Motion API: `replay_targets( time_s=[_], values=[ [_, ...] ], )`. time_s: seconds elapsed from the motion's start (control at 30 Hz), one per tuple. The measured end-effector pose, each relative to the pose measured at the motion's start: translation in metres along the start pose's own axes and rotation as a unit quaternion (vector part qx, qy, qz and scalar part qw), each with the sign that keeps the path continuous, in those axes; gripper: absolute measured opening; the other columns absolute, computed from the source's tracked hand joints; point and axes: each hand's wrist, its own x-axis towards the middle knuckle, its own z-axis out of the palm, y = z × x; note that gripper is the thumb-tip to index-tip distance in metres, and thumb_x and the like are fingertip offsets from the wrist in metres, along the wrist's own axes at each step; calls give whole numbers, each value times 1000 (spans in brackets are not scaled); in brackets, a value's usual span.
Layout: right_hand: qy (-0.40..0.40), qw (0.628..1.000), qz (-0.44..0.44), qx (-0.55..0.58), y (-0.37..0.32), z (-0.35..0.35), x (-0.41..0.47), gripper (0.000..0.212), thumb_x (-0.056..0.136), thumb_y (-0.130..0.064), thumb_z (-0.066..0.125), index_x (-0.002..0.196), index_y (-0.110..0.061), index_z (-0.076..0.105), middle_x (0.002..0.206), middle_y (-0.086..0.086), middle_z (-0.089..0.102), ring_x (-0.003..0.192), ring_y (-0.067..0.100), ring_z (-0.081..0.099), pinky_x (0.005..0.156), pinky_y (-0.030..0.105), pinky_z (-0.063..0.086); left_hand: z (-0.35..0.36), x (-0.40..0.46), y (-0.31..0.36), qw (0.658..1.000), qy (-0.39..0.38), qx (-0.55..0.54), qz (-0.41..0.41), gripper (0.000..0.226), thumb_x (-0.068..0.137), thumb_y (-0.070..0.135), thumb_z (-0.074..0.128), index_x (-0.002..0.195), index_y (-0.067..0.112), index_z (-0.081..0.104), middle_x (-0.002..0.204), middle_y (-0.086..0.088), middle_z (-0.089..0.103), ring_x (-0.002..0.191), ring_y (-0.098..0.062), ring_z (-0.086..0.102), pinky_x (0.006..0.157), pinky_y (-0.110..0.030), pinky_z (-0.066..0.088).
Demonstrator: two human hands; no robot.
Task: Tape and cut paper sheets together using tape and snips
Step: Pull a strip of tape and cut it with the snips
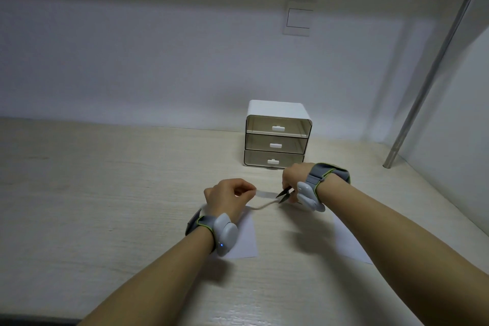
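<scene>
The left hand (227, 194) pinches the end of a clear strip of tape (266, 194) and pulls it tight above the table (105, 193), near the middle. The right hand (295, 177) holds small snips (283, 195), with the blades a little apart around the other end of the strip. I cannot see the tape roll, so it may be hidden under that hand. The tape looks very light, thin and floppy, and it is sticky, so it could curl and stick to fingers; holding it by the very end and keeping it tight should help. Two white paper sheets (246, 235) lie flat on the table, one under each arm, well apart. They look light and easy to bend or slide. The table is pale wood and smooth. A small white drawer box (276, 133) stands near the back edge by a plain wall, with a metal pole (434, 69) at the right
</scene>
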Motion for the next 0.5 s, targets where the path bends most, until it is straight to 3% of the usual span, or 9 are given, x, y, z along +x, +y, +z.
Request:
replay_targets(
  time_s=[0.1,0.2,0.27,0.33,0.4,0.5],
  values=[
    [15,1000,5,-7,3,-3,-3,32,93,-17,54,118,1,62,114,17,65,82,25,47,73,26,37,-2,-1,1,1000,-4,7,4,19,83,32,68,65,39,66,71,21,68,83,1,63,89,-26,23],
    [25,999,19,-5,11,-5,-3,11,91,-16,56,93,-7,61,90,11,57,75,26,45,69,27,38,-5,-1,2,1000,-1,14,1,19,83,32,68,65,39,65,70,21,67,84,1,63,88,-26,22],
    [36,999,28,1,14,-3,-3,10,89,-18,58,88,-8,62,84,10,55,72,27,44,67,27,38,-5,-2,1,1000,2,13,-1,20,83,32,68,65,39,65,69,22,67,84,1,63,90,-27,24],
    [39,999,32,8,15,-1,-4,17,89,-19,58,95,-6,67,86,12,58,72,27,45,64,25,39,-5,-3,2,1000,1,8,4,21,83,31,68,64,39,65,69,21,68,83,1,63,94,-28,27],
    [37,999,27,17,12,2,-5,28,89,-19,58,110,-2,67,100,17,67,75,27,48,60,23,38,-4,-3,3,1000,4,3,14,22,82,30,69,64,40,65,72,20,69,83,1,64,96,-28,28],
    [57,998,18,19,10,10,0,34,86,-23,60,113,-5,67,107,14,70,79,30,60,68,28,46,-5,-3,5,999,13,6,32,22,83,31,69,64,41,65,74,19,70,85,0,63,89,-23,21]
  ],
)
